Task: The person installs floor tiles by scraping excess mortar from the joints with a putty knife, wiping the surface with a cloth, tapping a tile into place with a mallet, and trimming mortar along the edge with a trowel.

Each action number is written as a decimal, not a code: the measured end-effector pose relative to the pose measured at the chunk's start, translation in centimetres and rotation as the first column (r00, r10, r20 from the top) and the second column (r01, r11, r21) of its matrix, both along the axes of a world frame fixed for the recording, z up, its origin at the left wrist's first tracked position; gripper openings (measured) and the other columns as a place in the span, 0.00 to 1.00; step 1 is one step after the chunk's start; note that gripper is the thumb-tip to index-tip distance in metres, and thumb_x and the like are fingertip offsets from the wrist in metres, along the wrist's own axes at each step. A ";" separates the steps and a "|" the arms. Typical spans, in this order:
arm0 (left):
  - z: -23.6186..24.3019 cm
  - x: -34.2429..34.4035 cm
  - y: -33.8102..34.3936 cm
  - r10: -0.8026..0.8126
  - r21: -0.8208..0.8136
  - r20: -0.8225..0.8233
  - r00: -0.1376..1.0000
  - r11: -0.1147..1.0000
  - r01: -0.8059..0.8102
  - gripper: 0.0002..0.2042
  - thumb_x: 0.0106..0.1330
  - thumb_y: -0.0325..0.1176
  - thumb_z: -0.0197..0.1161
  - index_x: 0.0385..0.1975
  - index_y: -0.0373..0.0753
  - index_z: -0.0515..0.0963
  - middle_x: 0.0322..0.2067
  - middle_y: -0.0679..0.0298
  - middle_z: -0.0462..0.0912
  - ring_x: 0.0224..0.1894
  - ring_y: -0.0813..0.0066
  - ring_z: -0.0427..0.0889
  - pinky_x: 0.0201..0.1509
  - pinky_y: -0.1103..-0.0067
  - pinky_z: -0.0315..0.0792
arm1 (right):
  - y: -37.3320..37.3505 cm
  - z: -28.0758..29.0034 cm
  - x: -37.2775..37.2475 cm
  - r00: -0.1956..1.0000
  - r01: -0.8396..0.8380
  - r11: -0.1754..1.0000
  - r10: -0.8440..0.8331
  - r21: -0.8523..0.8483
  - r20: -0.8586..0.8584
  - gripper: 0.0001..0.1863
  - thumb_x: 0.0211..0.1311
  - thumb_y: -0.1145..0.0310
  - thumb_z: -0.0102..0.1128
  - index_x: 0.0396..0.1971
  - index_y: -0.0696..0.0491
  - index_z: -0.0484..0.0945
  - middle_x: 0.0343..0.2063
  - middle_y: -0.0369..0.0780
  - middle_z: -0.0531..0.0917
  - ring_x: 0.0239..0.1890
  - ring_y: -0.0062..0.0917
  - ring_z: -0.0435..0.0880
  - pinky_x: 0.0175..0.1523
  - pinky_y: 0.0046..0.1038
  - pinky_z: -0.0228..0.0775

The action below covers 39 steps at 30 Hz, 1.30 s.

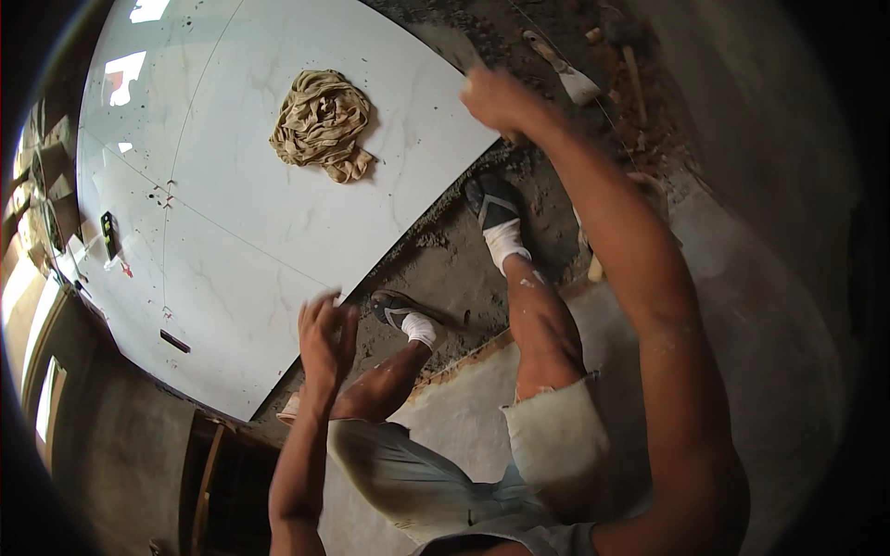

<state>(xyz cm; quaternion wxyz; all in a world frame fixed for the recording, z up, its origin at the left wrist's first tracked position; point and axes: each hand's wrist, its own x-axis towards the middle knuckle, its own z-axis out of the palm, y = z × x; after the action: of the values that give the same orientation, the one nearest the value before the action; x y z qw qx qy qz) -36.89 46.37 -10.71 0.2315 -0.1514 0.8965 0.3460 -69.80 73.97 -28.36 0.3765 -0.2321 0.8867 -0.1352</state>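
Observation:
My right hand (496, 100) is closed, at the far right edge of the white tiled floor, and smeared by motion. It seems to grip a trowel, whose blurred grey blade (451, 44) points away from me over wet mortar. My left hand (324, 341) hovers by the near edge of the tiles (278, 250), its fingers loosely bent and apart, with nothing visible in them. A crumpled tan cloth (323, 125) lies on the tiles. Between my arms, my feet in dark sandals stand on the grey mortar bed (436, 250).
A putty knife (579, 86) and a hammer (632, 74) lie among rubble at the far right. Small red spacers (169, 193) mark a tile joint. A black level-like tool (108, 236) and a small dark bar (174, 341) rest on the left tiles.

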 end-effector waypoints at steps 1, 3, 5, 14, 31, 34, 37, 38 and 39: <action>3.5 2.9 -0.9 0.046 0.004 0.053 0.998 0.999 -0.046 0.08 0.65 0.28 0.68 0.41 0.35 0.80 0.51 0.49 0.84 0.54 0.49 0.81 0.66 0.56 0.67 | 3.2 0.5 2.6 0.879 -0.420 0.908 0.406 -0.001 -0.251 0.16 0.63 0.70 0.50 0.30 0.65 0.85 0.32 0.55 0.87 0.30 0.50 0.89 0.41 0.45 0.83; 10.4 8.9 -2.0 0.107 -0.028 0.133 0.985 0.994 -0.104 0.14 0.65 0.28 0.68 0.49 0.35 0.77 0.51 0.49 0.83 0.54 0.47 0.80 0.66 0.57 0.68 | 5.4 8.0 8.3 0.973 0.182 0.978 -0.194 -0.104 -0.122 0.16 0.66 0.67 0.53 0.41 0.66 0.80 0.29 0.55 0.85 0.27 0.47 0.89 0.36 0.45 0.83; 14.3 13.1 0.3 0.097 -0.007 0.173 0.980 0.995 -0.097 0.19 0.65 0.29 0.68 0.55 0.36 0.75 0.55 0.48 0.80 0.59 0.45 0.76 0.68 0.57 0.66 | 9.1 11.6 12.7 0.534 0.770 0.608 -0.780 0.193 0.328 0.19 0.67 0.63 0.58 0.48 0.64 0.73 0.27 0.51 0.83 0.25 0.38 0.88 0.28 0.42 0.81; 17.2 18.7 3.4 -0.198 0.031 0.338 0.920 0.979 0.200 0.23 0.63 0.37 0.67 0.58 0.39 0.75 0.63 0.52 0.72 0.70 0.45 0.65 0.73 0.53 0.57 | 4.1 9.9 17.6 -0.235 0.972 -0.173 -0.719 0.159 0.654 0.14 0.72 0.58 0.56 0.30 0.53 0.71 0.18 0.38 0.76 0.16 0.27 0.76 0.23 0.33 0.70; 20.9 21.4 5.4 -0.098 -0.029 0.452 0.887 0.992 0.124 0.21 0.65 0.38 0.65 0.58 0.42 0.76 0.63 0.57 0.74 0.72 0.45 0.62 0.74 0.48 0.50 | -1.5 6.3 17.5 -0.438 0.853 -0.036 -0.591 0.520 0.678 0.07 0.68 0.57 0.49 0.38 0.43 0.66 0.17 0.32 0.70 0.18 0.20 0.75 0.29 0.46 0.67; 20.3 25.3 4.1 -0.068 -0.035 0.520 0.851 0.994 0.102 0.22 0.67 0.40 0.64 0.60 0.44 0.76 0.65 0.60 0.73 0.74 0.48 0.60 0.76 0.45 0.45 | -5.2 6.0 24.5 -0.220 0.910 0.130 -0.654 0.394 0.724 0.13 0.69 0.56 0.42 0.35 0.50 0.68 0.16 0.44 0.77 0.18 0.35 0.77 0.30 0.52 0.68; 19.7 30.4 1.2 -0.065 -0.047 0.562 0.825 0.993 0.111 0.23 0.67 0.42 0.63 0.63 0.46 0.75 0.66 0.63 0.72 0.76 0.52 0.58 0.77 0.43 0.40 | -10.6 7.3 30.7 -0.277 0.940 -0.022 -0.626 0.339 0.729 0.14 0.70 0.55 0.41 0.33 0.51 0.67 0.16 0.45 0.76 0.18 0.35 0.77 0.29 0.51 0.69; 19.2 31.7 0.1 -0.092 -0.043 0.556 0.826 0.989 0.139 0.24 0.67 0.42 0.64 0.64 0.47 0.74 0.67 0.64 0.71 0.76 0.53 0.57 0.78 0.42 0.38 | -11.9 7.5 32.4 -0.284 0.922 0.041 -0.603 0.384 0.746 0.14 0.70 0.55 0.41 0.34 0.50 0.67 0.16 0.44 0.76 0.18 0.35 0.77 0.28 0.48 0.69; 19.1 33.1 -1.4 -0.128 -0.032 0.557 0.820 0.984 0.175 0.25 0.67 0.41 0.64 0.65 0.47 0.74 0.68 0.64 0.71 0.77 0.53 0.56 0.78 0.43 0.38 | -13.5 7.7 34.3 -0.292 0.900 0.104 -0.577 0.423 0.763 0.13 0.71 0.56 0.41 0.34 0.50 0.66 0.17 0.43 0.75 0.18 0.34 0.77 0.27 0.45 0.70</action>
<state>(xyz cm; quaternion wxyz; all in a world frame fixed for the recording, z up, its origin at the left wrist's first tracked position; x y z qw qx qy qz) -3.74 45.02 8.39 0.5011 -0.1825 0.8138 0.2310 -35.52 60.49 -20.69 0.5101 0.4424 0.4538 -0.5816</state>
